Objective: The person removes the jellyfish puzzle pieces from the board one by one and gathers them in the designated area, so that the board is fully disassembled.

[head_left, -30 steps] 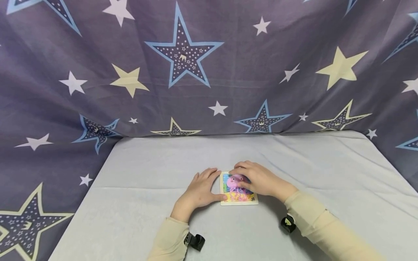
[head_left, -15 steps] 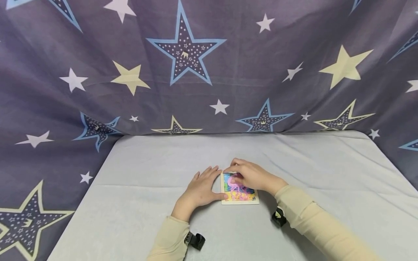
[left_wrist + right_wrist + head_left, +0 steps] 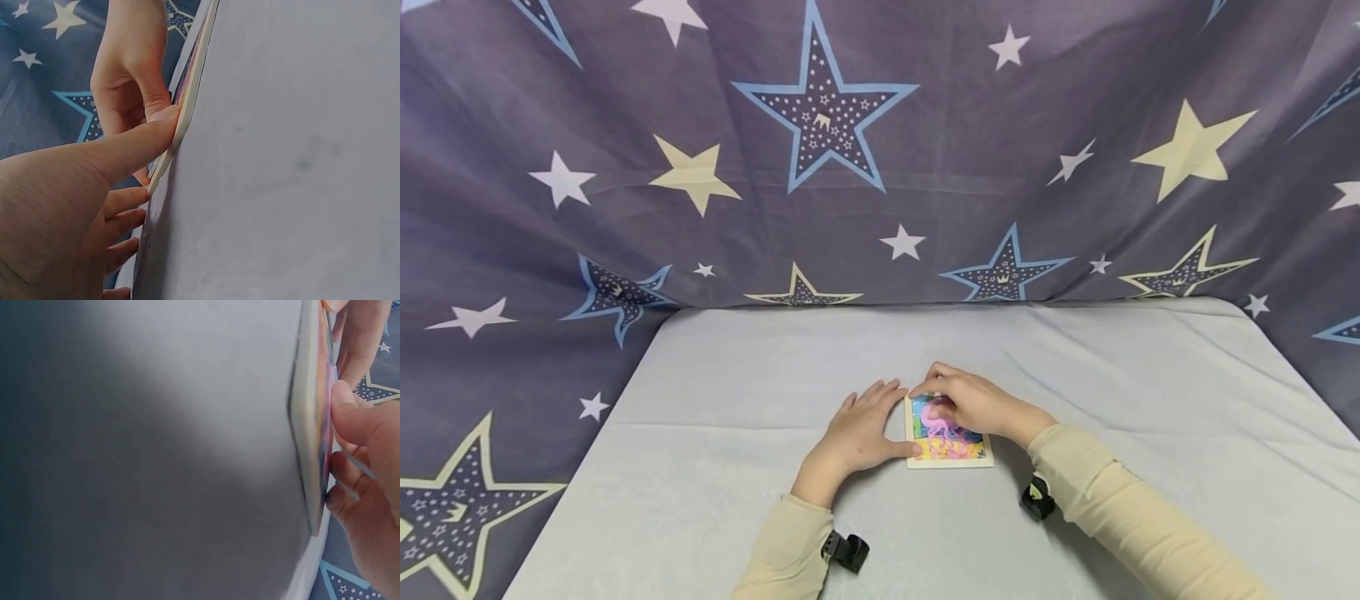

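Observation:
A small square picture board (image 3: 951,457) with a pale rim lies flat on the table; its bright picture shows a pink sea creature, probably an octopus. My left hand (image 3: 859,429) rests at the board's left side, thumb on the near-left rim and forefinger at the far-left corner. In the left wrist view, the left thumb (image 3: 140,144) presses on the board's edge. My right hand (image 3: 981,406) arches over the upper part of the picture, fingers bent. The right thumb (image 3: 353,412) touches the picture in the right wrist view; whether it pinches a piece is hidden.
A pale grey cloth covers the table (image 3: 760,367), with soft creases at right. Behind and to the left hangs a dark curtain (image 3: 925,158) printed with stars. Each sleeved wrist wears a black camera (image 3: 846,552).
My right hand has moved left and slightly away over the picture, its forefinger now near the far-left corner. The left hand stays at the board's edge.

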Action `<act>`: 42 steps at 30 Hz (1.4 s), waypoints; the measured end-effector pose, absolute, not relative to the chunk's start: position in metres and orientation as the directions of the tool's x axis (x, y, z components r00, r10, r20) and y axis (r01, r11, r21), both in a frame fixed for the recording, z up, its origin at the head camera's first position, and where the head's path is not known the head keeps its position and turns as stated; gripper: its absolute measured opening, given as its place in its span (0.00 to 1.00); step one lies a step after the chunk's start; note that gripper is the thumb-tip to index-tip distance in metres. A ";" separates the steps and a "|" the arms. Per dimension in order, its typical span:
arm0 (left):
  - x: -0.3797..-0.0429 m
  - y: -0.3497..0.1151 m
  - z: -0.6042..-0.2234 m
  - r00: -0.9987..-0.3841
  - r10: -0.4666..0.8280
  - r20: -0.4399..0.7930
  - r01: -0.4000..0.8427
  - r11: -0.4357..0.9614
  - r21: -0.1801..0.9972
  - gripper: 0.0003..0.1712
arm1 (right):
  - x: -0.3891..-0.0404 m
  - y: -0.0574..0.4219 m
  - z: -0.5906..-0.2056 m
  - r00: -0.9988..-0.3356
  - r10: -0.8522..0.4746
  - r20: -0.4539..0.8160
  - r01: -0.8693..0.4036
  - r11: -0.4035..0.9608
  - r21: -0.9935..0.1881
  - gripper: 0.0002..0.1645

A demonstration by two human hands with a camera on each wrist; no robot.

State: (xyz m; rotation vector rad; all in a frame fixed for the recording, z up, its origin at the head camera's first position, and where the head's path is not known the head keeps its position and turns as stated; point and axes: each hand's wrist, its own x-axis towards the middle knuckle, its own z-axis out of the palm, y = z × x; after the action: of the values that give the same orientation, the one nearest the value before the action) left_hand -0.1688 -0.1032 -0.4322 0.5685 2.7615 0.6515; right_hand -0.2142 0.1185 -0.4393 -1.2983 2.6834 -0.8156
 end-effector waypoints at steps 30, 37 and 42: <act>-0.167 -0.099 -0.432 -0.910 0.386 -0.153 0.261 0.818 0.513 0.50 | -0.208 0.115 -0.439 -0.655 -0.720 0.230 -0.722 0.507 -0.471 0.19; -0.167 -0.100 -0.434 -0.909 0.388 -0.150 0.266 0.820 0.506 0.51 | -0.210 0.117 -0.438 -0.662 -0.713 0.231 -0.705 0.487 -0.516 0.17; -0.167 -0.100 -0.435 -0.909 0.390 -0.149 0.268 0.819 0.507 0.50 | -0.211 0.116 -0.436 -0.673 -0.698 0.244 -0.682 0.458 -0.571 0.13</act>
State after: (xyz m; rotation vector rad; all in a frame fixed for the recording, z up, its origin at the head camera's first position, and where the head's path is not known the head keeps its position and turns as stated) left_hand -0.1669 -0.0999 -0.4353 0.5076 2.7566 0.7156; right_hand -0.2105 0.1163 -0.4363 -1.2599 2.6607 -1.0235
